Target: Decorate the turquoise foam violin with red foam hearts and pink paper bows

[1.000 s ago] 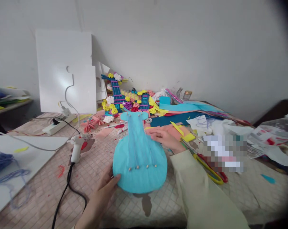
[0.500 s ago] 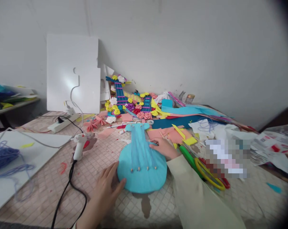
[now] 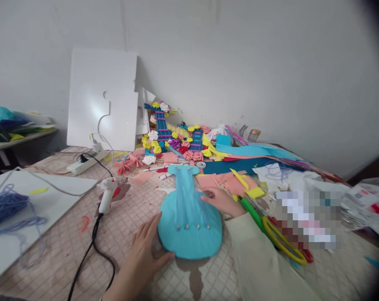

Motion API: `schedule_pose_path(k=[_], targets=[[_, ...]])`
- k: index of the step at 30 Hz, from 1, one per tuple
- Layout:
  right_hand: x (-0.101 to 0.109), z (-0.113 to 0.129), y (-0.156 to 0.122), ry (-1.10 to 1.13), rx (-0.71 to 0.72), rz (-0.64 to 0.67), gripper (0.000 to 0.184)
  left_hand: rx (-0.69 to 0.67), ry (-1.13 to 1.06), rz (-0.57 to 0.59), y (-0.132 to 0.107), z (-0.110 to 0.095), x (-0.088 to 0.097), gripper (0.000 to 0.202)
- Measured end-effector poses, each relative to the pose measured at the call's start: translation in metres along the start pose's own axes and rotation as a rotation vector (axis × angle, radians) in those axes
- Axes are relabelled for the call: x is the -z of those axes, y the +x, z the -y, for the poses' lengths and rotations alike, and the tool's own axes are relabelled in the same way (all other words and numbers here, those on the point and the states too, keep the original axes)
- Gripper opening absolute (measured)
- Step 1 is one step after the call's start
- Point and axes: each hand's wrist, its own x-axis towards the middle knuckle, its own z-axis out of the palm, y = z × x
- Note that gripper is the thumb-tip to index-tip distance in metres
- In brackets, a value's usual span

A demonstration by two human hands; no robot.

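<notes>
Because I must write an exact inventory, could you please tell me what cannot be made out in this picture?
All in the head view:
Underside of the turquoise guitar shape: hidden, turned from the camera.
Whatever lies behind the pixelated patch: blurred by its mosaic.
Blue yarn: cut off by the left edge.
Plastic packaging: cut off by the right edge.
Jar: contents too small to tell.
Table under the pale sleeve: covered by it.
</notes>
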Motion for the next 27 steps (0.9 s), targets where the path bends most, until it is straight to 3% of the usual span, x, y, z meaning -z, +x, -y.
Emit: schedule_pose_path(k=[6,13,21,24,27], targets=[[-0.004,-0.004,0.003,0.065,-0.007,-0.024,0.038,-0.107,0.021,-0.058,-0.002,0.011,-0.001,0.088],[-0.004,-0.004,0.003,0.080,-0.013,-0.066,0.042,-0.059,-0.013,-0.033,0.000,0.008,0.003,0.085],[-0.004,0.000,0.000,-0.004,0.018,-0.078,0.040,-0.100,0.134,-0.074,-0.004,0.015,-0.010,0.078],[-0.001,0.004,0.000,-0.068,0.030,-0.125,0.029,-0.131,0.210,-0.119,-0.008,0.008,-0.006,0.071],[0.002,0.006,0.002,-0.129,0.032,-0.178,0.026,-0.175,0.199,-0.147,-0.016,-0.009,0.011,0.056]])
